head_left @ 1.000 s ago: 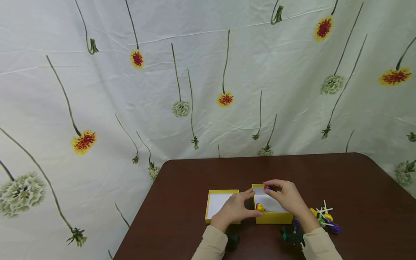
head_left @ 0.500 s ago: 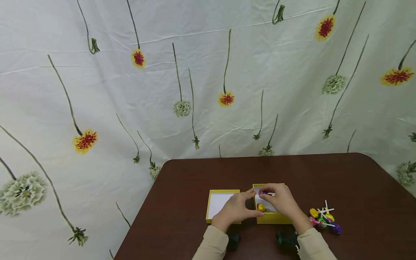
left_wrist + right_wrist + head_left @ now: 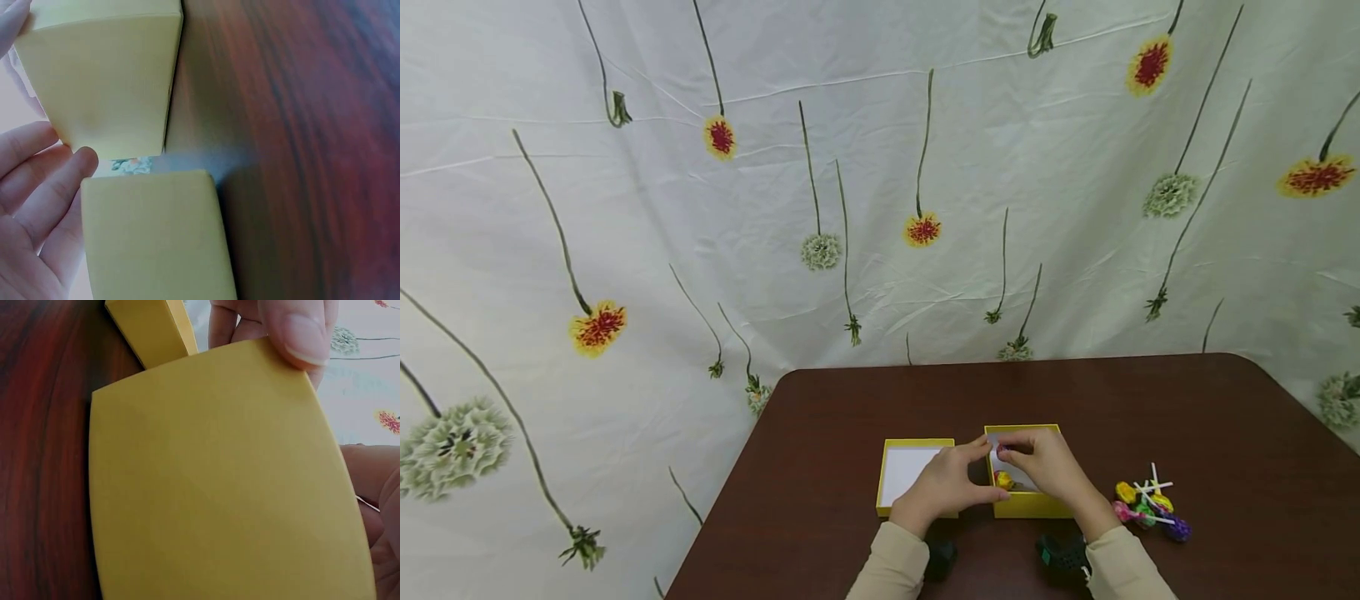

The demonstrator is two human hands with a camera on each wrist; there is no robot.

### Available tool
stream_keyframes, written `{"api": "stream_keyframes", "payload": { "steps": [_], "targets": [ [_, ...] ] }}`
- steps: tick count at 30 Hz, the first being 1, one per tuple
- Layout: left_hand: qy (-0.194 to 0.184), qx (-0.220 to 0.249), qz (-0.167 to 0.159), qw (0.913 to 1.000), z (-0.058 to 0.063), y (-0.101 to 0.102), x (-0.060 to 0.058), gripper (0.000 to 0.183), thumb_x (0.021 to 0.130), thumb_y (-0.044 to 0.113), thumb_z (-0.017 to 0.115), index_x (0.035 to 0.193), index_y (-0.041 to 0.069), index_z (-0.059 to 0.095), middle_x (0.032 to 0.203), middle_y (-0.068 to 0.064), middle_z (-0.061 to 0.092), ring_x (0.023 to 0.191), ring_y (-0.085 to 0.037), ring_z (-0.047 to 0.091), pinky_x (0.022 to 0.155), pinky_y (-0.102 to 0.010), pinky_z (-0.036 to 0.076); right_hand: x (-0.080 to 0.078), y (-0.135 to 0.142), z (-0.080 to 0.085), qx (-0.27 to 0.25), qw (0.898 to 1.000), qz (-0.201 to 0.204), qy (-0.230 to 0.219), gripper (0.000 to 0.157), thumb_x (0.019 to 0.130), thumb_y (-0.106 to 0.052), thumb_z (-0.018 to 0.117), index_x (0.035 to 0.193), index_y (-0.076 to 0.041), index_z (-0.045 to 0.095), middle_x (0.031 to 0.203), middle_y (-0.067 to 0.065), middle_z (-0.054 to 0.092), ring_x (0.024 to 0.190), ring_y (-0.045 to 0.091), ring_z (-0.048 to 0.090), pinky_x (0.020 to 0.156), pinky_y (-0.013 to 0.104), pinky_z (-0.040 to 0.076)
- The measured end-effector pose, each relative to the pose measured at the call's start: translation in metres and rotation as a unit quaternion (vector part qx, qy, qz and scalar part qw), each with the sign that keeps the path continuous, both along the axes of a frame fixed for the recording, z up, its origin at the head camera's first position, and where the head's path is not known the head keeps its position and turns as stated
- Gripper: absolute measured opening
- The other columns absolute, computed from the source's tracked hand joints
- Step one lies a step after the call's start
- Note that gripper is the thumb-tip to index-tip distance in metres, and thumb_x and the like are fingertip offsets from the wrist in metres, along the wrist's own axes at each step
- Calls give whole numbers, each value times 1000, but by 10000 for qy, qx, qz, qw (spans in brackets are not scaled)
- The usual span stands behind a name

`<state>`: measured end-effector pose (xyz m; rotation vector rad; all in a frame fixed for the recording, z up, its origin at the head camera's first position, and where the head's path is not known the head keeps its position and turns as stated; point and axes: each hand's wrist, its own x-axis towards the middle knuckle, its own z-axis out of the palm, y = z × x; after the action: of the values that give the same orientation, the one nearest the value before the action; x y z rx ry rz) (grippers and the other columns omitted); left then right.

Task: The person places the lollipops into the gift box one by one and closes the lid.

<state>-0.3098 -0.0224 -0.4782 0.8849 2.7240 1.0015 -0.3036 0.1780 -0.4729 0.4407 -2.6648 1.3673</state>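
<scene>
An uncovered yellow box [image 3: 1033,505], white inside, stands on the table. My left hand [image 3: 950,483] holds it at its left end, the thumb on the front corner and the fingers by the far left corner. In the right wrist view that thumb presses the top of the yellow front wall [image 3: 219,469]. My right hand [image 3: 1051,468] reaches into the box and pinches a lollipop with a dark red-purple wrapper [image 3: 1002,452], partly hidden by the fingers. A yellow-wrapped lollipop [image 3: 1003,480] lies in the box's near left corner. My right hand hides much of the box's inside.
Left of the box lies a shallower yellow box part [image 3: 906,471], white inside, partly behind my left hand. Several lollipops [image 3: 1142,505] with white sticks lie heaped right of my right wrist. A flowered white cloth [image 3: 880,192] hangs behind the brown table [image 3: 850,400].
My right hand has moved left and down into the box with the dark red-purple lollipop. The lollipop heap has come into fuller sight. My left hand stays at the box.
</scene>
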Motion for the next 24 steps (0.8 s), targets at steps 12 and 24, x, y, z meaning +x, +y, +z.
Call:
{"api": "stream_keyframes", "payload": {
  "steps": [12, 24],
  "targets": [
    [-19, -14, 5, 10000, -1, 1, 0, 76, 86, 49, 77, 148, 14, 50, 158, -3, 40, 141, -25, 47, 107, -37, 49, -2, 1, -5, 150, 9984, 496, 210, 20, 92, 0, 67, 111, 3, 75, 110, 20, 74, 97, 31, 73, 79, 38, 61],
    [90, -31, -20, 10000, -2, 1, -1, 76, 86, 49, 76, 147, 13, 51, 157, -5, 42, 139, -26, 49, 106, -36, 51, -4, -1, -7, 114, 9981, 612, 46, 18, 91, 0, 69, 108, 3, 75, 106, 18, 75, 94, 29, 73, 75, 35, 62]
  ]
}}
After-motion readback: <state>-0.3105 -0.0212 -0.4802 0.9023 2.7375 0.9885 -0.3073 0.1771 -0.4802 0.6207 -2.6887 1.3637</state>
